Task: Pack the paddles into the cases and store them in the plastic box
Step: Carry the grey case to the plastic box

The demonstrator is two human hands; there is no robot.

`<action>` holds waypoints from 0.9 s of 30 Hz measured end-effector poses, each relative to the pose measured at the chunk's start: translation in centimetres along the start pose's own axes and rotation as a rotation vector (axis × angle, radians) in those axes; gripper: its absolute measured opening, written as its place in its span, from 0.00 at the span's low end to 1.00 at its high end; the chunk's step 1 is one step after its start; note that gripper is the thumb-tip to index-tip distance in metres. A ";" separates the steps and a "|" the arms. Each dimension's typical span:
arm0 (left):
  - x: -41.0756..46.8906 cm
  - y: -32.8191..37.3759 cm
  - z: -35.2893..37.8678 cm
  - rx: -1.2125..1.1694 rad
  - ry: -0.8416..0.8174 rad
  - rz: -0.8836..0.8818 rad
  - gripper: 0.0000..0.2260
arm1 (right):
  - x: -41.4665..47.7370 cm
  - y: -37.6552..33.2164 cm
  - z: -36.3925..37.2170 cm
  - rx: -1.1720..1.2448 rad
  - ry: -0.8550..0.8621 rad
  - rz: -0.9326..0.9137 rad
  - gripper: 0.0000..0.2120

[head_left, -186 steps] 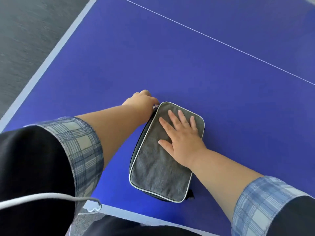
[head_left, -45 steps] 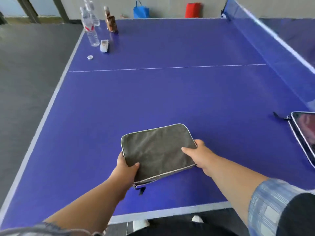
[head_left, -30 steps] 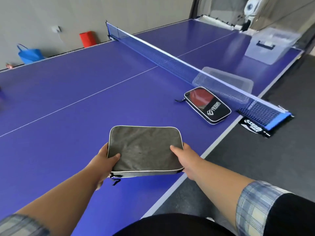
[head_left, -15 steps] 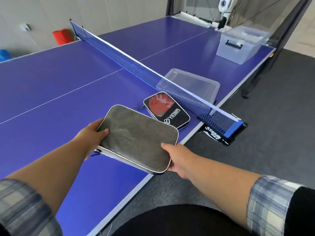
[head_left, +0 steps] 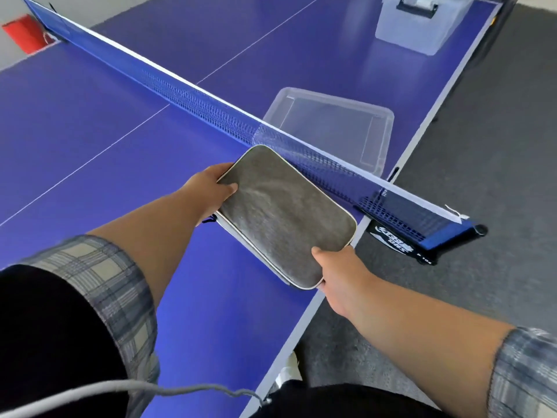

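A grey fabric paddle case [head_left: 283, 212] with white piping is held in the air above the blue table's right edge, just short of the net. My left hand [head_left: 211, 188] grips its far left corner. My right hand [head_left: 337, 267] grips its near right corner. Beyond the net lies a shallow clear plastic lid or tray [head_left: 331, 128]. A deeper clear plastic box [head_left: 419, 22] with a dark handle stands at the far right corner. The black case with the red paddle is hidden behind the grey case.
The blue net [head_left: 193, 98] crosses the table [head_left: 90, 131] diagonally, and its black clamp [head_left: 422, 239] juts over the right edge. Dark carpet floor [head_left: 482, 176] lies to the right. A red object [head_left: 24, 34] sits at the far left.
Both hands carried the grey case from the table's near end rightwards up to the net. It now covers the black paddle case, and the clear lid and box are closer.
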State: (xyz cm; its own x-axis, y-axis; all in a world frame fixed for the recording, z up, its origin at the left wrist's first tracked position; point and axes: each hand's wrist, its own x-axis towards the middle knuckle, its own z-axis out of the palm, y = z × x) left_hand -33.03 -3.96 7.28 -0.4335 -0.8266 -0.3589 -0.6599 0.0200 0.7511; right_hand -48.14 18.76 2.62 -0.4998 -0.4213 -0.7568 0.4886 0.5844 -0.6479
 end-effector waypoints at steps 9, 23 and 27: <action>12.1 -0.5 2.4 0.070 -0.184 0.051 0.19 | 4.5 -1.9 3.0 0.202 0.159 0.157 0.25; 13.1 -3.3 3.4 -0.045 -0.220 -0.156 0.16 | 7.2 -1.7 3.0 0.518 0.052 0.229 0.24; 11.4 -4.5 2.3 -0.183 -0.263 -0.227 0.23 | 6.3 -2.2 1.9 0.510 -0.018 0.194 0.19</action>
State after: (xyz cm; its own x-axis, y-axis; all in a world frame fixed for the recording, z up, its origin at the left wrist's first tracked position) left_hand -36.42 -12.22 -1.45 -0.4476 -0.6253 -0.6393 -0.6472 -0.2668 0.7141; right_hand -51.04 13.50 -0.89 -0.3558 -0.3538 -0.8650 0.8576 0.2443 -0.4527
